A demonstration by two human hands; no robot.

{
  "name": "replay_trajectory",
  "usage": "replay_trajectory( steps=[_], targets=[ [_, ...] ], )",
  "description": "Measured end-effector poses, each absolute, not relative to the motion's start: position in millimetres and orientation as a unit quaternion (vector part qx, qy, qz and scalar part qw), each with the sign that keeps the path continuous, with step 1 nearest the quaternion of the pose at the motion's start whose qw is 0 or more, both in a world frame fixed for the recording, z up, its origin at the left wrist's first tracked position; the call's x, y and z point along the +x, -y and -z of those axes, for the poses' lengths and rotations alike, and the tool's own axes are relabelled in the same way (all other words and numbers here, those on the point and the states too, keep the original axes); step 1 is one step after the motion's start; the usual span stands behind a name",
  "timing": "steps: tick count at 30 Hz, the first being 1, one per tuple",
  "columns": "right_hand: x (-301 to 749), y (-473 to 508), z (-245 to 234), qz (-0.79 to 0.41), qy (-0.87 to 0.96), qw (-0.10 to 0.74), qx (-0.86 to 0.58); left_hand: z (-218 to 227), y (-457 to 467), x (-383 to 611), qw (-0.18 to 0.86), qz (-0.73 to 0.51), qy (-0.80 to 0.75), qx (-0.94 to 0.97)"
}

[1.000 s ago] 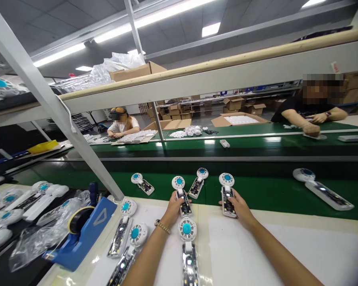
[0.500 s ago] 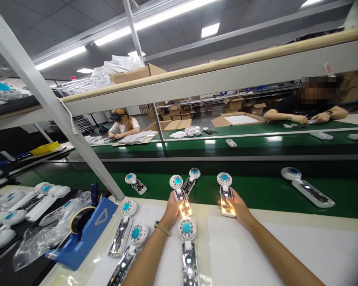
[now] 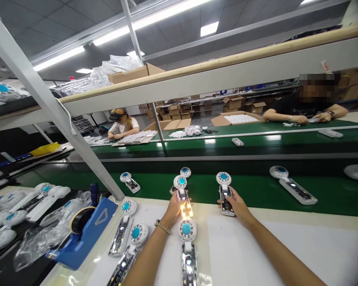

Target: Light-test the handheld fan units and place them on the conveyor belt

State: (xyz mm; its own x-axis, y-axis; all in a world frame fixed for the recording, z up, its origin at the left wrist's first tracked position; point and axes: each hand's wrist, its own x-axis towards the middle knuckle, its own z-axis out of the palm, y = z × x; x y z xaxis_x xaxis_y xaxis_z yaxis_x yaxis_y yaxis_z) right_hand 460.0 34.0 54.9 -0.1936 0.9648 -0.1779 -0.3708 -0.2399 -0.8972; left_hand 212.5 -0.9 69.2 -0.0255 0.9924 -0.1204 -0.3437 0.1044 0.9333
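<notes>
My left hand (image 3: 172,209) grips a small white handheld fan unit (image 3: 182,194) with a teal hub and an exposed circuit board, whose lower end glows orange. My right hand (image 3: 238,205) holds a second fan unit (image 3: 225,190) of the same kind; its board is dark. Both units stick out over the near edge of the green conveyor belt (image 3: 256,191). One more unit (image 3: 187,238) lies on the white bench (image 3: 256,246) just below my hands. Two others (image 3: 123,226) lie to its left.
More fan units ride the belt, one (image 3: 129,182) to the left, one (image 3: 289,180) to the right. A blue tape dispenser (image 3: 83,232) and bagged fans (image 3: 14,210) sit at my left. A slanted steel post (image 3: 62,115) crosses the left. Two people work across a far belt.
The unit in my right hand has stopped glowing; the left one still glows. The loose units on the belt have drifted left.
</notes>
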Motion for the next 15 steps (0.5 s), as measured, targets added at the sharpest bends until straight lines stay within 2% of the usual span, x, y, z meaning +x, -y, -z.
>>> replay_trajectory(
  steps=[15],
  targets=[
    [461.1, -35.2, -51.6, -0.681, 0.408, 0.481, -0.373, -68.9, 1.7, 211.4, 0.598, -0.570, -0.418, 0.378]
  ],
)
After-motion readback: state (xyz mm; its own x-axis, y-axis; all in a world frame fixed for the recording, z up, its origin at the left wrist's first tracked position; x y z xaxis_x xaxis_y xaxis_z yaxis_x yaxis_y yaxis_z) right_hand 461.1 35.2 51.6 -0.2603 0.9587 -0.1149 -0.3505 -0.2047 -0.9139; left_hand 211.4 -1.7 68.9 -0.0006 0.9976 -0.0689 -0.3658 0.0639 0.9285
